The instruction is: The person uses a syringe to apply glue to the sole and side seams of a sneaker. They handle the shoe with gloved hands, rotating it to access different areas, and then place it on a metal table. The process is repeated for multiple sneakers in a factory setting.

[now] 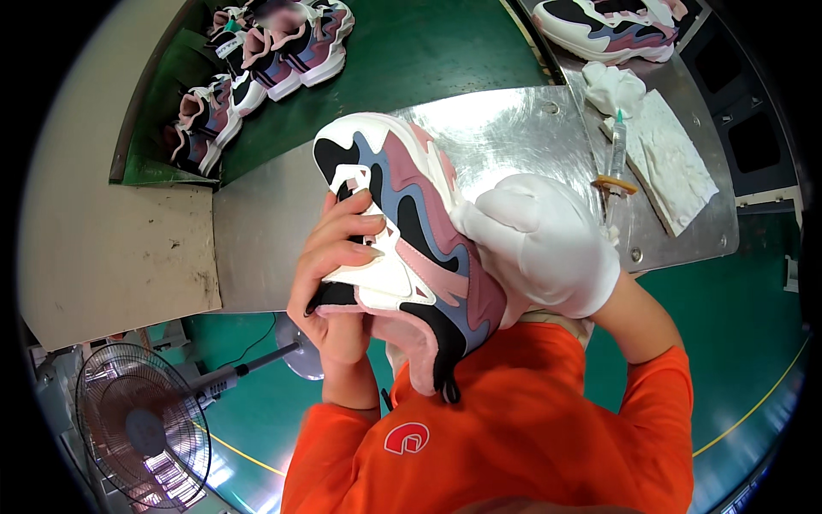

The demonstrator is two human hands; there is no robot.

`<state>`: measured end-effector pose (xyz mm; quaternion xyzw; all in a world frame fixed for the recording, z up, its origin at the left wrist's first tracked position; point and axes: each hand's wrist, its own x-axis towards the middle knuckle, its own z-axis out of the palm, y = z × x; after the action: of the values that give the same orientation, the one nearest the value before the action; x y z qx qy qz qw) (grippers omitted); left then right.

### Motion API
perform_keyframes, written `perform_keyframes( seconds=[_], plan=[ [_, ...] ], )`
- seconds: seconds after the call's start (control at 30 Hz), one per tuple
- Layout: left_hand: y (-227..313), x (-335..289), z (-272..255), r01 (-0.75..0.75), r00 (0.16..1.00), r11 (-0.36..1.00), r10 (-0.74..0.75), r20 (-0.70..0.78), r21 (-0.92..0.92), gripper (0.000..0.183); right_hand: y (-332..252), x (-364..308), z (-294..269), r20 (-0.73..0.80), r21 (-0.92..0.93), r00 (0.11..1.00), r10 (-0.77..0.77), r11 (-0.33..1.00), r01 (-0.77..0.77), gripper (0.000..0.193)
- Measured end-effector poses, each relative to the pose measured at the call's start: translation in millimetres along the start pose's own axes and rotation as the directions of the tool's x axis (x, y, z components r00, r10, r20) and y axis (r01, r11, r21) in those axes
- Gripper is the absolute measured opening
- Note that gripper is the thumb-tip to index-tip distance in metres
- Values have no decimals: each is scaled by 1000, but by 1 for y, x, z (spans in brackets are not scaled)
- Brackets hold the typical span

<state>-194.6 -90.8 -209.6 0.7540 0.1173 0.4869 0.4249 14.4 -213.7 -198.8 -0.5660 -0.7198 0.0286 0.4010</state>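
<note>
One sneaker (424,227) is sitting between both hands: left hand (334,265) is gripping it, fingers (355,226) curling over the laces; white-covered right hand (539,244) is touching its sole, finger opening can't tell. One syringe (618,154) is lying right; one fan (144,428) is standing lower left.

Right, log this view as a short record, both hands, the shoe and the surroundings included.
Left hand: bare, gripping the shoe
Right hand: white-gloved, against the shoe's sole side
Shoe colours: white, mauve, blue, black, pink
Shoe toe: pointing away from the wearer
Metal bench, right end: syringe, white cloth
Green surface, left end: similar shoes
Lower left: fan
</note>
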Motion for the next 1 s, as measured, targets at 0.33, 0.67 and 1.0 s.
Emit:
perform_keyframes(
  seconds=[0.33, 0.67, 1.0],
  plan=[
    [-2, -4, -3, -21, 1000, 1000, 21, -7, -7, 29, 5, -14, -6, -133, 222, 989, 60, 975, -29, 19],
    [-4, -10, -3, -9, 999, 1000, 8, -45, -29, 26, 0, -19, -4, -236, 199, 962, 135, 976, -88, 17],
    [-5, -10, -2, -13, 999, 1000, 12, -50, -29, 27, 2, -11, 15, -299, 219, 950, 87, 976, -20, 27]
  ],
)
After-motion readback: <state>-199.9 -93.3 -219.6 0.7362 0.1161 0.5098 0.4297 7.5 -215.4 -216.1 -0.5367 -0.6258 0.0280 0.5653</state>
